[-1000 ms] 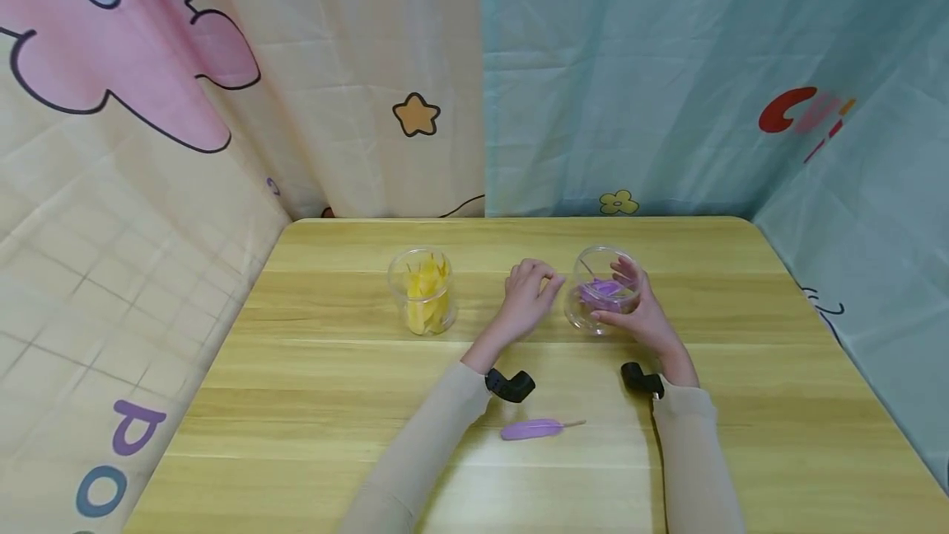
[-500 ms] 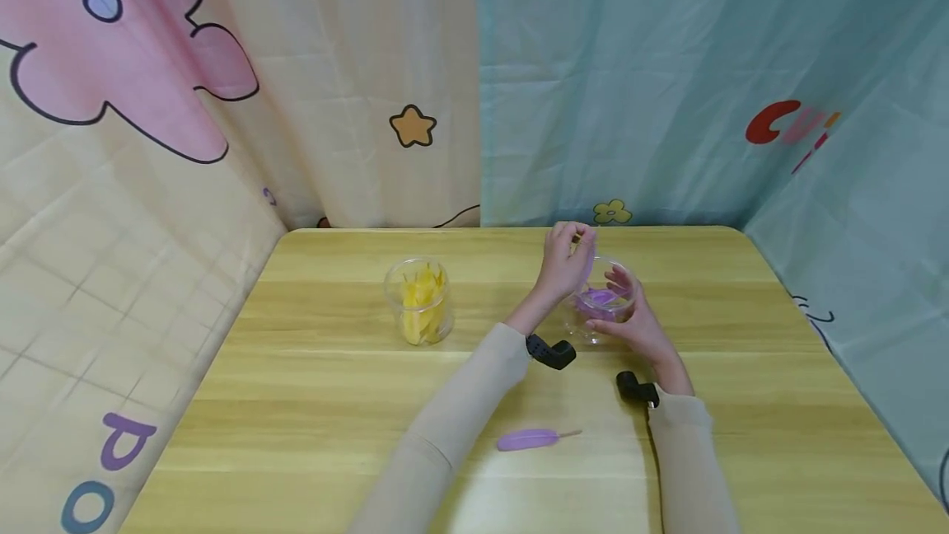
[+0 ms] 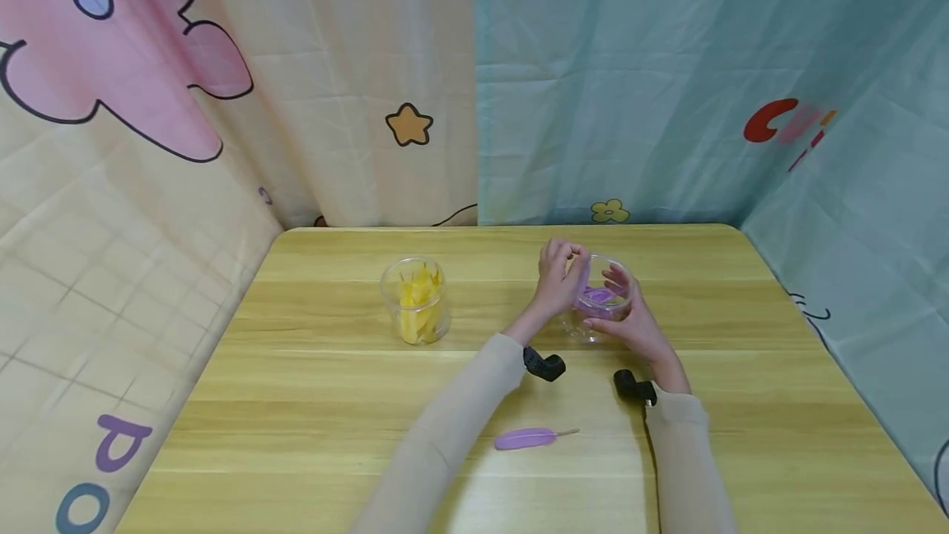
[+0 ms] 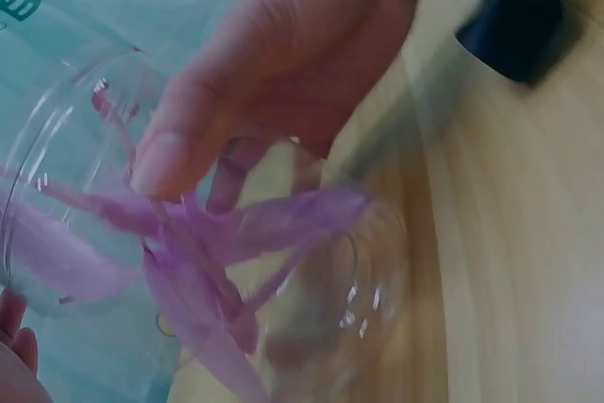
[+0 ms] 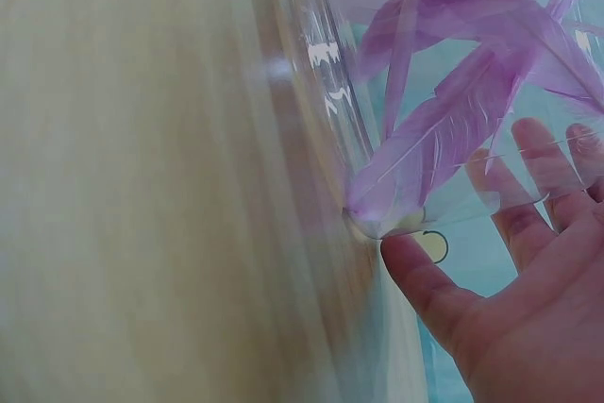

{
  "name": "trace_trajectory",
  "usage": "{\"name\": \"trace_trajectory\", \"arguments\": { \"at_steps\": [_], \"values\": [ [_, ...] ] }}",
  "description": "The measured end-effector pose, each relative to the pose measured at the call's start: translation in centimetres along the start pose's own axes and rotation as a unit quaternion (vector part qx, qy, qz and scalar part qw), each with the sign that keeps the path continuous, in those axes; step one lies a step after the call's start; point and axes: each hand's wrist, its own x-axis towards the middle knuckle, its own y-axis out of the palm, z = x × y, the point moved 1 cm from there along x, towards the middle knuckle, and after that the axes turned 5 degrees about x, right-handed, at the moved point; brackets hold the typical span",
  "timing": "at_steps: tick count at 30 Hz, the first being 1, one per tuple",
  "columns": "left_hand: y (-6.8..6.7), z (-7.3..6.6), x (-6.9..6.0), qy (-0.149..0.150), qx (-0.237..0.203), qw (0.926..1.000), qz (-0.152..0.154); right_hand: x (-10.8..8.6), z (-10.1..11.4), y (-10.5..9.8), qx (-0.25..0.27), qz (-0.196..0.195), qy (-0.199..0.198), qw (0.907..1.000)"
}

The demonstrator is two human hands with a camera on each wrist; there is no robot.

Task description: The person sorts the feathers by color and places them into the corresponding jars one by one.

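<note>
My left hand [image 3: 558, 280] is at the left rim of a clear cup [image 3: 593, 332], pinching a purple feather [image 3: 584, 277] that hangs down at the mouth. Only a few left fingertips [image 4: 19, 332] show in the left wrist view, beside the rim. Curled round the cup's right side, my right hand [image 3: 639, 321] grips it, thumb in front and fingers behind. Several purple feathers [image 5: 462, 110] lie criss-crossed inside, seen through the wall. Nearer me, another purple feather [image 3: 525, 438] lies flat on the table [image 3: 296, 419], its quill pointing right.
A second clear cup [image 3: 433, 328] stands upright on the left, filled with several yellow feathers [image 3: 419, 303]. Patterned curtains [image 3: 667, 89] hang behind the table's back edge and along both sides. Black wrist cameras [image 3: 544, 365] sit on both wrists.
My left hand has moved right and up to the cup with a purple feather, then lowered a little at the rim. The right hand stays on the cup.
</note>
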Motion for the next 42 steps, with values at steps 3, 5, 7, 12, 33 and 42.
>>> {"name": "trace_trajectory", "arguments": {
  "at_steps": [3,5,7,12,33,42],
  "values": [
    [-0.3,0.5,-0.7,0.005,0.023,0.9996,0.014,0.2,-1.0,-0.2,-0.001,-0.003,-0.003,1.0],
    [-0.7,0.7,-1.2,0.006,0.029,0.9994,0.016,0.3,-1.4,-0.3,-0.005,-0.004,-0.007,1.0],
    [-1.3,0.9,-1.6,0.009,0.028,0.9995,0.011,0.4,-1.5,-0.4,-0.004,-0.004,-0.013,0.9999],
    [-3.2,1.4,-3.6,-0.004,0.007,0.9999,0.011,0.8,-1.3,-0.5,-0.002,-0.004,-0.023,0.9997],
    [-4.7,-1.3,-15.6,0.101,0.386,0.8762,0.271,0.8,0.4,-0.2,0.012,-0.003,-0.007,0.9999],
    [-4.0,-1.1,-16.8,0.1,0.388,0.8782,0.262,0.3,-1.6,-0.4,-0.005,-0.006,-0.001,1.0]
  ]
}}
